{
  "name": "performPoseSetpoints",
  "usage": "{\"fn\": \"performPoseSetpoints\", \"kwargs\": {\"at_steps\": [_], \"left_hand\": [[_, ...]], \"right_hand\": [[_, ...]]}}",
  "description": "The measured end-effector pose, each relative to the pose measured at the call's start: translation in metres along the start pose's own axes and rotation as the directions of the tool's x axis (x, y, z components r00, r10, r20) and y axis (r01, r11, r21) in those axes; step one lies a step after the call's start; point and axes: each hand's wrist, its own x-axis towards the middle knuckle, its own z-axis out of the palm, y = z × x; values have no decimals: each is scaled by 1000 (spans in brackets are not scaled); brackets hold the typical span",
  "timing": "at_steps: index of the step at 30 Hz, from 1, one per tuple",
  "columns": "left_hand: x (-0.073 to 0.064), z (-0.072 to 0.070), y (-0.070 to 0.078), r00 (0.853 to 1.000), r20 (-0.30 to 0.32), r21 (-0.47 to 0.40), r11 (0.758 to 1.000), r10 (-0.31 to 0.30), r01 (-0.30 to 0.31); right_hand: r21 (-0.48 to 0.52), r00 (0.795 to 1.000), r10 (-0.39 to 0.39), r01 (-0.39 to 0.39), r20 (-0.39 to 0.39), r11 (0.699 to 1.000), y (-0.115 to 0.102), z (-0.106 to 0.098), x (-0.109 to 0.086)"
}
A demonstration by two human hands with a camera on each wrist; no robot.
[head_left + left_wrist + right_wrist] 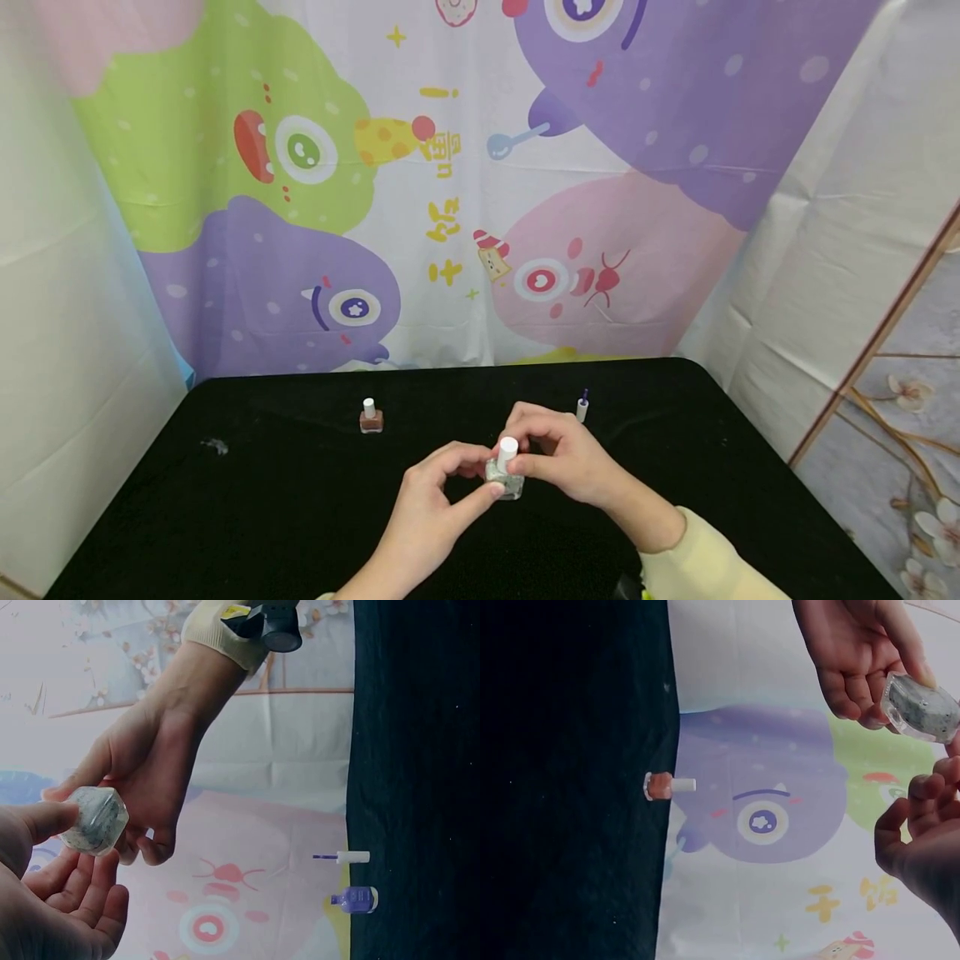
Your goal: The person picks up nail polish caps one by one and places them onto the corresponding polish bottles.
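A glittery clear-grey nail polish bottle (504,485) with a white cap (507,450) is held up between both hands over the black table. My left hand (442,496) pinches the glass body between thumb and fingers; the left wrist view shows the base of the bottle (94,820) toward the camera. At the cap, my right hand (566,457) grips with thumb and fingertips. In the right wrist view the speckled bottle (922,711) sits at the right edge, and the cap is hidden there.
A brownish-pink nail polish bottle (371,421) stands capped at the back left. Toward the back right stands a white cap with a purple brush (582,406) pointing up; beside it is an uncapped purple bottle (358,900). A cartoon curtain (450,317) hangs behind the table (262,500).
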Motion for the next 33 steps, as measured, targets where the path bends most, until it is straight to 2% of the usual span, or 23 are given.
{"fn": "performPoseSetpoints", "kwargs": {"at_steps": [7,13,18,26,33], "left_hand": [[1,1,0,1000,-21,-1,1000,13,-13],[1,1,0,999,-41,5,1000,-12,12],[2,2,1,997,-71,20,1000,-12,13],[3,4,1,994,-110,59,998,17,-10],[4,2,0,995,-99,69,998,7,0]], "right_hand": [[-34,993,35,-39,-109,999,-2,6,0],[-123,981,23,-48,-193,991,-4,11,0],[-173,967,39,-84,-251,981,-7,14,0],[-216,957,29,-94,-288,972,-10,17,1],[-216,956,43,-109,-290,970,-8,16,1]]}}
